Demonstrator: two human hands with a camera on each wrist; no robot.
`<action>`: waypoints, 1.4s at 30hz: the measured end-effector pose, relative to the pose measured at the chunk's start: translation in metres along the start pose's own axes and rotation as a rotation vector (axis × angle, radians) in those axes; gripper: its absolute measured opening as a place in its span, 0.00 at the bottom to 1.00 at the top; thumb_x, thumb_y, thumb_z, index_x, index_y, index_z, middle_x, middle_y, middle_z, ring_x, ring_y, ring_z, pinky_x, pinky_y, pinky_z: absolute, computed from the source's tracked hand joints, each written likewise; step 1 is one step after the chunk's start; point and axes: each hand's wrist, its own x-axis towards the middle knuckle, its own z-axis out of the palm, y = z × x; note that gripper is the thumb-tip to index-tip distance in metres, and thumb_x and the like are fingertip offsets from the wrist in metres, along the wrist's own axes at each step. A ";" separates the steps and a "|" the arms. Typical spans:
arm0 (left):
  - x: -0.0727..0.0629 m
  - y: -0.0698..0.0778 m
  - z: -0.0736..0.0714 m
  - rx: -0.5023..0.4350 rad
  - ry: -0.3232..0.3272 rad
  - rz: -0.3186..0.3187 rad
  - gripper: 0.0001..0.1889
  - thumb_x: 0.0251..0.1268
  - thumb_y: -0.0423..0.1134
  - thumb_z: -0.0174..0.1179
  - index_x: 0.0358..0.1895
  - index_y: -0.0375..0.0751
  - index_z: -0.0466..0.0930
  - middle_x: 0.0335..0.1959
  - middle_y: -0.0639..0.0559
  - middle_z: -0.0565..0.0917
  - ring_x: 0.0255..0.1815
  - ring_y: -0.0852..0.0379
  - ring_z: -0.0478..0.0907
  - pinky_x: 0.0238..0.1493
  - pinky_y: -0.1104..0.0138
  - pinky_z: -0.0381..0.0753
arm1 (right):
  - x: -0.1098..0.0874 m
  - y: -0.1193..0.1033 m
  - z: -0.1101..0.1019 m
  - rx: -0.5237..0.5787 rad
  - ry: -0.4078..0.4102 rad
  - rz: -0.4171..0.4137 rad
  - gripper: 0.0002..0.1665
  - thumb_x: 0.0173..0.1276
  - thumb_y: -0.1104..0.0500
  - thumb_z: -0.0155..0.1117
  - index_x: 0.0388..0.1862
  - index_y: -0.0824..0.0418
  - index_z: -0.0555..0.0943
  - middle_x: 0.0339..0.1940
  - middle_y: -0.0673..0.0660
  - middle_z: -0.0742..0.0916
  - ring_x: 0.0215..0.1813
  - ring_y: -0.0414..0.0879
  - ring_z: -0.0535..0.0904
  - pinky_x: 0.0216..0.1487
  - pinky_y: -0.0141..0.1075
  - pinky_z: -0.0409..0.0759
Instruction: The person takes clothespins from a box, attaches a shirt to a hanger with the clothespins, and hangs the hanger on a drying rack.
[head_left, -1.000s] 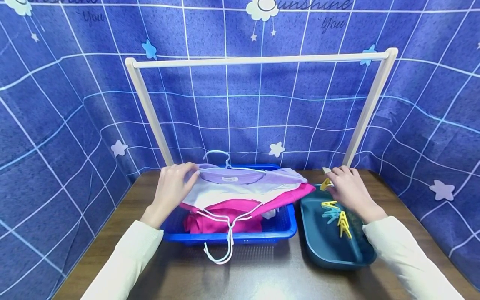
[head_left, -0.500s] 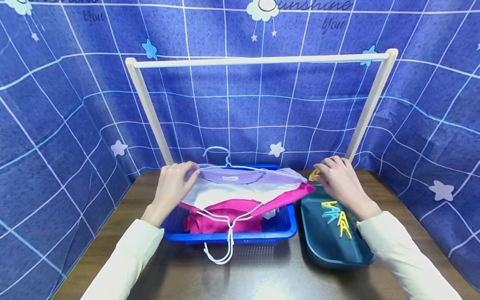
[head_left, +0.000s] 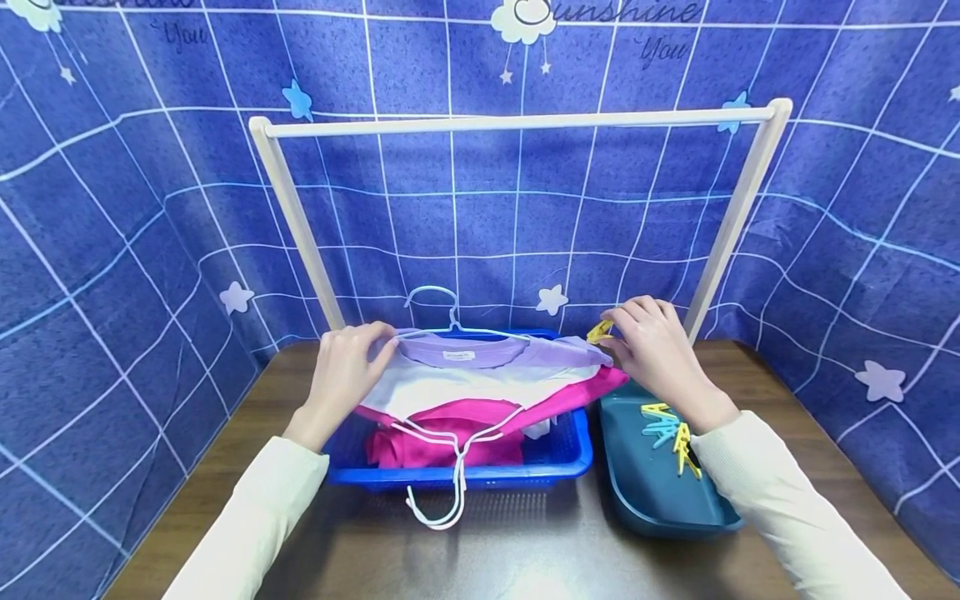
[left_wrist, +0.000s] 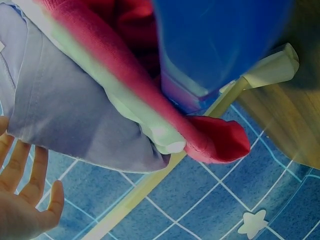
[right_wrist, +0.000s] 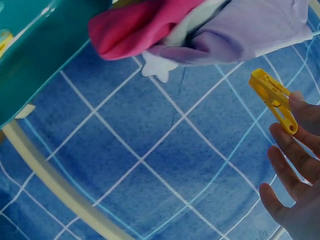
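A lavender and white shirt (head_left: 566, 353) is on a pale blue hanger (head_left: 453, 315) above the blue basket (head_left: 517, 473). My left hand (head_left: 341, 375) pinches the shirt and hanger at the left end of the neckline. In my right hand (head_left: 656, 354), thumb and fingers pinch a yellow clothespin (right_wrist: 272, 100) just beyond the shirt's right shoulder. The right wrist view shows a gap between clothespin and fabric. Below the shirt lie pink garments (head_left: 442, 450), with white hangers (head_left: 459, 492) whose hooks hang over the basket's front rim.
At right, a dark teal tray (head_left: 637, 492) holds several yellow and blue clothespins (head_left: 660, 425). A white rack (head_left: 517, 122) stands behind the basket, its posts on either side. A blue patterned curtain (head_left: 487, 225) surrounds the wooden table (head_left: 360, 550).
My right hand has moved left and slightly up from above the tray, bringing the yellow clothespin near the shirt's right shoulder. The hanger's hook has risen slightly; my left hand keeps its place.
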 end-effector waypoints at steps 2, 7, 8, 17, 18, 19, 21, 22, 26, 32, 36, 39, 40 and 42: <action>0.000 0.000 0.000 0.000 0.001 0.000 0.06 0.57 0.42 0.62 0.34 0.44 0.82 0.30 0.47 0.86 0.27 0.48 0.77 0.37 0.53 0.68 | 0.003 -0.003 0.000 0.014 0.005 -0.003 0.15 0.50 0.61 0.71 0.37 0.64 0.79 0.32 0.59 0.84 0.44 0.55 0.74 0.49 0.52 0.68; 0.000 -0.001 0.001 -0.003 0.003 0.004 0.06 0.56 0.42 0.62 0.34 0.44 0.82 0.29 0.48 0.86 0.25 0.49 0.76 0.37 0.53 0.68 | 0.008 -0.010 0.001 0.051 0.022 -0.011 0.14 0.50 0.63 0.71 0.35 0.64 0.78 0.33 0.58 0.84 0.44 0.54 0.74 0.50 0.52 0.67; 0.000 0.000 0.001 -0.004 0.005 0.004 0.06 0.56 0.42 0.62 0.34 0.44 0.82 0.29 0.48 0.86 0.25 0.49 0.76 0.36 0.53 0.68 | 0.009 -0.011 0.001 0.055 0.025 -0.012 0.14 0.50 0.63 0.70 0.35 0.64 0.78 0.34 0.58 0.84 0.44 0.54 0.74 0.50 0.52 0.66; 0.001 -0.001 0.001 -0.010 0.008 0.005 0.06 0.57 0.41 0.62 0.34 0.44 0.82 0.29 0.48 0.86 0.26 0.49 0.77 0.36 0.53 0.68 | 0.016 -0.019 0.004 0.064 0.065 -0.045 0.12 0.46 0.70 0.67 0.32 0.63 0.78 0.32 0.58 0.83 0.43 0.54 0.74 0.49 0.50 0.66; 0.001 -0.001 0.001 -0.007 0.007 0.005 0.06 0.57 0.41 0.62 0.34 0.44 0.82 0.29 0.48 0.86 0.26 0.49 0.77 0.36 0.53 0.68 | 0.016 -0.020 0.004 0.066 0.065 -0.051 0.12 0.46 0.70 0.67 0.31 0.63 0.78 0.32 0.58 0.83 0.43 0.54 0.74 0.49 0.50 0.66; 0.001 0.000 0.001 -0.004 0.007 0.005 0.06 0.57 0.42 0.62 0.34 0.45 0.82 0.29 0.48 0.86 0.26 0.49 0.77 0.36 0.53 0.68 | 0.017 -0.021 0.004 0.066 0.063 -0.056 0.12 0.46 0.71 0.66 0.31 0.63 0.78 0.32 0.58 0.83 0.43 0.54 0.75 0.49 0.50 0.66; 0.001 0.000 0.000 0.001 0.006 0.006 0.05 0.57 0.41 0.62 0.33 0.45 0.82 0.29 0.48 0.86 0.26 0.48 0.77 0.36 0.53 0.68 | 0.018 -0.023 0.004 0.063 0.053 -0.059 0.12 0.45 0.72 0.65 0.31 0.63 0.78 0.32 0.58 0.83 0.44 0.54 0.75 0.49 0.50 0.67; 0.001 0.000 0.000 0.003 0.006 0.008 0.05 0.57 0.41 0.62 0.33 0.45 0.82 0.29 0.49 0.86 0.26 0.48 0.77 0.36 0.53 0.68 | 0.018 -0.024 0.004 0.060 0.045 -0.060 0.11 0.46 0.72 0.65 0.30 0.63 0.78 0.32 0.58 0.83 0.44 0.53 0.75 0.49 0.49 0.67; 0.001 0.000 0.000 0.004 0.002 0.007 0.05 0.57 0.41 0.62 0.33 0.45 0.82 0.29 0.48 0.86 0.26 0.48 0.77 0.37 0.53 0.68 | 0.019 -0.027 0.005 0.042 0.027 -0.060 0.11 0.45 0.72 0.65 0.29 0.62 0.78 0.32 0.58 0.84 0.44 0.53 0.75 0.49 0.49 0.67; 0.001 0.000 -0.001 0.004 0.002 0.008 0.05 0.57 0.41 0.62 0.33 0.45 0.83 0.29 0.49 0.86 0.26 0.48 0.77 0.36 0.54 0.68 | 0.021 -0.027 0.012 0.055 0.061 -0.076 0.12 0.42 0.73 0.67 0.25 0.62 0.77 0.29 0.57 0.83 0.42 0.52 0.75 0.48 0.49 0.67; 0.001 0.000 -0.001 0.004 0.006 0.012 0.05 0.56 0.41 0.62 0.33 0.45 0.83 0.29 0.49 0.86 0.25 0.48 0.77 0.35 0.54 0.68 | 0.021 -0.028 0.017 0.060 0.066 -0.078 0.12 0.43 0.71 0.69 0.25 0.62 0.76 0.28 0.56 0.83 0.42 0.52 0.75 0.47 0.48 0.67; 0.001 0.000 0.000 0.003 0.007 0.013 0.05 0.56 0.41 0.62 0.33 0.45 0.83 0.29 0.49 0.86 0.26 0.48 0.77 0.35 0.54 0.68 | 0.021 -0.027 0.020 0.055 0.049 -0.073 0.11 0.44 0.70 0.69 0.24 0.62 0.76 0.28 0.56 0.84 0.42 0.52 0.75 0.47 0.48 0.67; 0.001 0.000 0.000 0.004 0.006 0.013 0.06 0.56 0.41 0.62 0.33 0.45 0.83 0.29 0.48 0.86 0.26 0.48 0.77 0.35 0.54 0.68 | 0.021 -0.027 0.021 0.052 0.042 -0.071 0.11 0.44 0.70 0.69 0.25 0.62 0.76 0.28 0.56 0.84 0.42 0.52 0.75 0.47 0.48 0.67; 0.001 0.000 0.000 0.005 0.007 0.012 0.06 0.56 0.41 0.62 0.34 0.45 0.83 0.29 0.48 0.86 0.26 0.48 0.78 0.35 0.54 0.68 | 0.021 -0.027 0.023 0.053 0.026 -0.067 0.11 0.44 0.71 0.69 0.25 0.61 0.77 0.29 0.55 0.84 0.43 0.52 0.75 0.48 0.48 0.67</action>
